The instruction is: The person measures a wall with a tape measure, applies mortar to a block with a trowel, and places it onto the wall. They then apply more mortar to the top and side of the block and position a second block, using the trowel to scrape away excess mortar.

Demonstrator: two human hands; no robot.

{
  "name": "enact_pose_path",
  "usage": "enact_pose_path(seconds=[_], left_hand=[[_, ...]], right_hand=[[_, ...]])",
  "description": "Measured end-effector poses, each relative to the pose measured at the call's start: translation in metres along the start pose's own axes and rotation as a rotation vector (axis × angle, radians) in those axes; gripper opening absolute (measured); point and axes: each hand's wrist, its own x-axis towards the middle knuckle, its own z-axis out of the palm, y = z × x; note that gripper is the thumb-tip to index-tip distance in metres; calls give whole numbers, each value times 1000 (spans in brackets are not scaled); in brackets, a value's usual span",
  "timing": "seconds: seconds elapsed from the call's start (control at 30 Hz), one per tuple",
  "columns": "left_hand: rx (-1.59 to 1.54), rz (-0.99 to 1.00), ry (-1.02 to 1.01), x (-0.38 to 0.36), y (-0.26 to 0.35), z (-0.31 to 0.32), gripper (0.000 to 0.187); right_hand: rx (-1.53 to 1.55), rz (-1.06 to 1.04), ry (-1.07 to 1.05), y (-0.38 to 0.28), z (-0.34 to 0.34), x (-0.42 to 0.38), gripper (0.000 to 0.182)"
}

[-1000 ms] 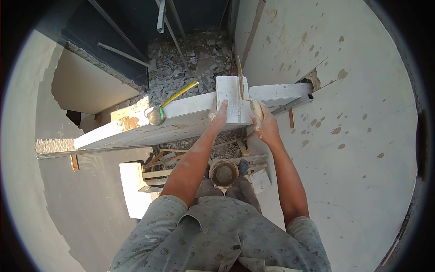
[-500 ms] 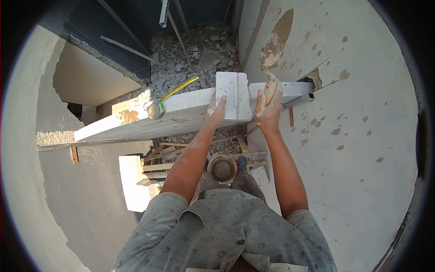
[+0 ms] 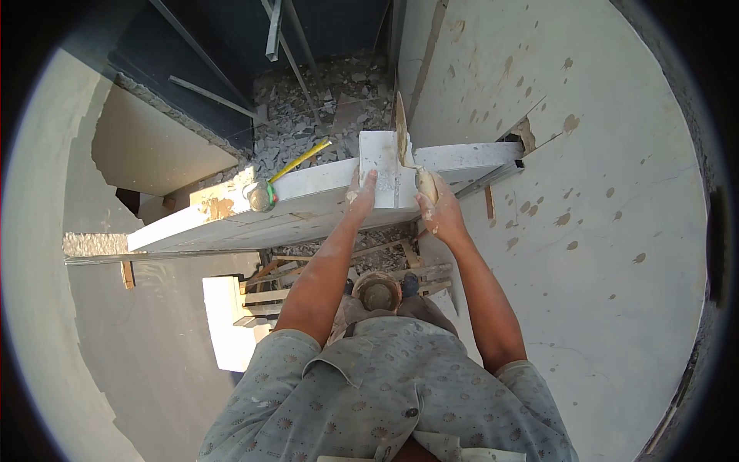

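Observation:
A white block [image 3: 376, 158] with a line running down its face is held at the top of the low white block wall [image 3: 315, 185]. My left hand [image 3: 360, 196] grips its left side, thumb on the near face. In my right hand [image 3: 442, 209] is a mortar-smeared trowel [image 3: 401, 127], fingers closed around the handle. The blade stands nearly edge-on along the right part of the block; whether it touches is hard to tell. The block's right edge is partly hidden behind the trowel and my right hand.
A tape measure [image 3: 260, 196] with yellow tape pulled out lies on the wall top, near smeared mortar [image 3: 216, 208]. Rubble [image 3: 339, 100] and metal bars [image 3: 212, 98] are beyond. Below me are a bucket [image 3: 396, 286] and wooden boards [image 3: 265, 296]. A spattered wall [image 3: 585, 231] rises at right.
My right hand has moved left and slightly down. The trowel has turned from showing its blade's broad face at upper right to edge-on against the block's right side. My left hand still holds the block.

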Motion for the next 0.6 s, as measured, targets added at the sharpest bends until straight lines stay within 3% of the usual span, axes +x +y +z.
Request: enact_pose_path(seconds=[0.07, 0.17, 0.27, 0.37, 0.47, 0.57, 0.6], left_hand=[[18, -72, -27, -14, 0, -3, 83], [-67, 31, -69, -11, -6, -3, 84], [-53, 36, -45, -13, -1, -3, 83], [5, -37, -26, -10, -5, -1, 81], [-39, 37, -40, -2, -16, 2, 81], [-21, 73, -21, -4, -17, 3, 81], [-4, 88, -16, -4, -18, 4, 80]], right_hand=[[143, 37, 120, -78, -40, -8, 54], [218, -22, 370, -49, 3, -24, 55], [-45, 158, -182, 8, 12, -30, 53], [67, 230, 31, -67, -29, -25, 57], [272, 19, 452, -67, -12, -37, 55], [4, 206, -210, 9, 16, -56, 54], [36, 187, -210, 2, 4, -55, 51]])
